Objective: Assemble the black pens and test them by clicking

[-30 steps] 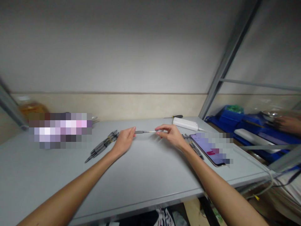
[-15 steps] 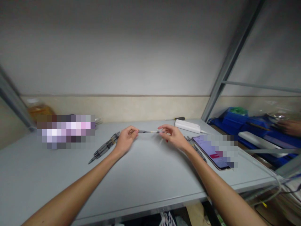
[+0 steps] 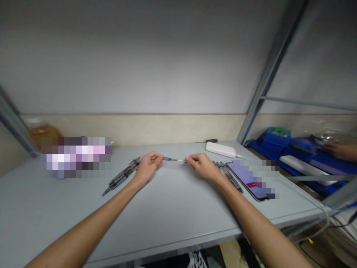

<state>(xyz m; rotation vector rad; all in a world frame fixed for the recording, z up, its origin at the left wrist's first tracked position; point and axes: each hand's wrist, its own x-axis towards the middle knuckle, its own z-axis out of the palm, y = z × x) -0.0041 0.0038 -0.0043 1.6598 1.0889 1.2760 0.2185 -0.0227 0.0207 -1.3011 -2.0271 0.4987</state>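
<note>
A slim pen (image 3: 170, 159) with a grey end and a thin, pale shaft stretches level between my two hands, just above the table. My left hand (image 3: 148, 166) pinches its grey end. At the thin end, the fingertips of my right hand (image 3: 203, 165) are closed together on it. Beside my left wrist lies a bunch of grey pens (image 3: 121, 178) on the table. Several more grey pens (image 3: 232, 178) lie to the right of my right hand, partly hidden by the forearm. Fine details of the held pen are blurred.
A phone (image 3: 248, 182) lies right of the pens on the grey table (image 3: 167, 212). Behind are a white power strip (image 3: 220, 149) and a screwdriver (image 3: 211, 141). Blue bins (image 3: 276, 139) and another person's hand (image 3: 344, 152) are at far right. A bottle (image 3: 44, 134) stands back left.
My right hand's fingers, apart around the thin end before, have closed on its tip. The pen is now tilted slightly down to the right, and the view has shifted a little.
</note>
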